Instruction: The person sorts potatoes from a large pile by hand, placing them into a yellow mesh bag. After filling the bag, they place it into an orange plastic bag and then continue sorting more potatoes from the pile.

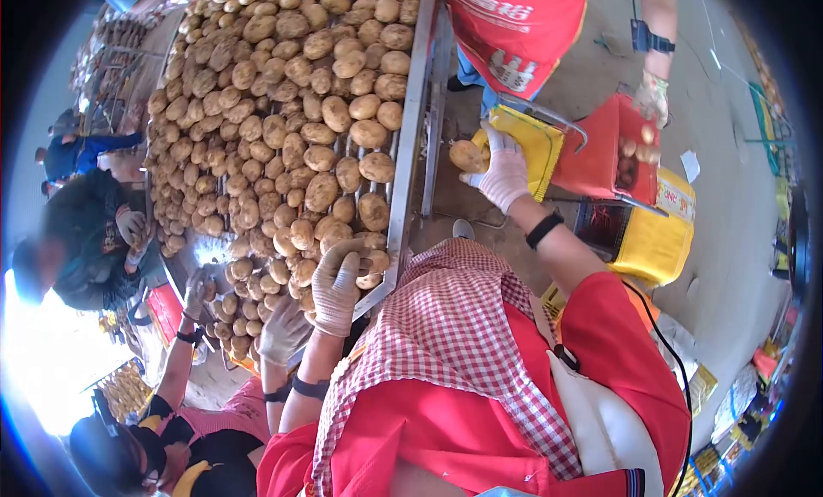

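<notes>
My right hand (500,169), in a white knit glove, grips a potato (468,156) beside a yellow-lined container (533,145). My left hand (335,287), also gloved, is at the near edge of a rack heaped with brown potatoes (274,137). Its fingers are bent around a potato (375,262), partly hidden by the glove. Metal rollers or bars of the rack show in gaps among the potatoes.
A metal rail (411,137) edges the rack. Beyond the yellow container, a red container (600,150) receives potatoes near a co-worker's gloved hand (653,101). Another co-worker's hand (284,332) works left of mine. A yellow sack (656,240) stands on the right.
</notes>
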Demonstrator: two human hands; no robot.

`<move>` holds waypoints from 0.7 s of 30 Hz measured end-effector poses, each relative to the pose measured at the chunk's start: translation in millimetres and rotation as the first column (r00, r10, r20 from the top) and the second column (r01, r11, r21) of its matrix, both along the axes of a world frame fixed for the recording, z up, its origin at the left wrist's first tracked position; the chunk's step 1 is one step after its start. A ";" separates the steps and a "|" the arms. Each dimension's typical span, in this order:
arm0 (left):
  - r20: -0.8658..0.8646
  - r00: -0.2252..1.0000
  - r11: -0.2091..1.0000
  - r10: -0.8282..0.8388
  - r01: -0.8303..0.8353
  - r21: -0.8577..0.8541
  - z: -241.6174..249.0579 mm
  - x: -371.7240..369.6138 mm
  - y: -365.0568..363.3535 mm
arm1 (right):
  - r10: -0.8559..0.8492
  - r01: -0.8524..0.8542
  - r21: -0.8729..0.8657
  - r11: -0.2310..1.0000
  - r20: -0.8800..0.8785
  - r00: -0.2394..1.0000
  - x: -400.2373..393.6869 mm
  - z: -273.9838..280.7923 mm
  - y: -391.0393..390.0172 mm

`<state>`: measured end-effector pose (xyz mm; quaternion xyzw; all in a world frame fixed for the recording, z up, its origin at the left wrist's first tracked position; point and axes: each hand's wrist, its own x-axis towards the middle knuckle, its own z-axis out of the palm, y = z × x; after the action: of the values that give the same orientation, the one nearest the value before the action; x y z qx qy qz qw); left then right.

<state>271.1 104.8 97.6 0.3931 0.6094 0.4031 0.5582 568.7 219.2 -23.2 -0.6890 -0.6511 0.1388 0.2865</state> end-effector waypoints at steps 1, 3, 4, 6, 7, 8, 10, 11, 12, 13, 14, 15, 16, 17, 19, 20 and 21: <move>-0.027 1.000 1.000 0.015 -0.015 -0.017 -0.5 -5.0 -3.0 | 0.011 -0.011 0.012 1.000 -0.003 1.000 0.4 -8.1 9.6; -0.028 0.999 1.000 0.030 -0.030 -0.003 -7.9 -16.5 -10.3 | 0.154 -0.133 -0.300 0.945 0.048 0.987 0.3 -31.2 20.3; -0.024 0.999 0.999 0.037 -0.037 -0.004 -7.5 -20.9 -15.4 | 0.164 -0.142 -0.296 0.944 0.049 0.985 0.2 -30.2 20.5; -0.021 0.998 0.998 0.065 -0.065 0.025 -3.3 -27.8 -24.3 | 0.164 -0.193 -0.338 0.921 -0.111 0.980 -0.9 -28.5 28.7; -0.051 0.995 0.996 0.087 -0.086 0.017 0.0 -32.6 -28.8 | 0.157 -0.193 -0.164 0.967 -0.213 0.964 -5.9 -17.4 22.2; -0.079 0.991 0.994 0.109 -0.108 0.009 2.2 -37.0 -32.5 | 0.139 -0.133 0.043 0.990 -0.361 0.922 -17.4 -7.1 21.9; -0.066 0.991 0.993 0.116 -0.115 0.018 0.9 -47.2 -43.1 | 0.169 -0.079 0.237 0.968 -0.389 0.906 -31.1 45.8 17.0; -0.063 0.990 0.992 0.124 -0.125 -0.002 -2.9 -53.0 -45.0 | 0.199 -0.086 0.312 0.946 -0.350 0.915 -37.5 69.5 17.1; -0.061 0.990 0.991 0.130 -0.131 -0.016 -5.3 -57.2 -44.9 | 0.225 -0.092 0.391 0.916 -0.308 0.924 -42.9 88.6 18.1; -0.027 0.989 0.989 0.144 -0.145 -0.021 -4.9 -56.4 -45.1 | 0.255 -0.095 0.447 0.890 -0.313 0.915 -48.0 104.8 17.7; -0.021 0.992 0.992 0.122 -0.122 -0.004 -2.8 -56.6 -43.9 | 0.252 -0.087 0.457 0.885 -0.313 0.916 -52.0 115.4 17.2; -0.029 0.993 0.994 0.112 -0.112 0.002 0.1 -54.7 -41.2 | 0.267 -0.092 0.495 0.864 -0.294 0.918 -55.6 124.2 16.4; -0.035 0.994 0.995 0.101 -0.101 0.009 2.0 -53.2 -38.8 | 0.281 -0.098 0.533 0.840 -0.273 0.920 -58.0 130.8 14.4; -0.032 0.995 0.995 0.094 -0.094 0.016 0.9 -54.4 -36.9 | 0.270 -0.083 0.515 0.853 -0.301 0.915 -59.5 136.0 10.4; 0.011 0.999 0.998 0.045 -0.046 0.030 -3.7 -54.8 -33.5 | 0.243 -0.057 0.504 0.862 -0.313 0.918 -58.7 147.4 -1.2; 0.016 0.999 0.999 0.028 -0.029 0.031 -3.5 -53.6 -31.4 | 0.219 -0.033 0.488 0.872 -0.330 0.918 -56.9 150.6 -6.8; -0.014 1.000 1.000 0.016 -0.016 0.011 -2.4 -51.3 -28.1 | 0.212 -0.008 0.525 0.851 -0.329 0.920 -54.2 151.8 -11.2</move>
<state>219.8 76.7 95.2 0.3941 0.6143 0.4083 0.5483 514.5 207.9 128.6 -0.5088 -0.6365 0.1056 0.5699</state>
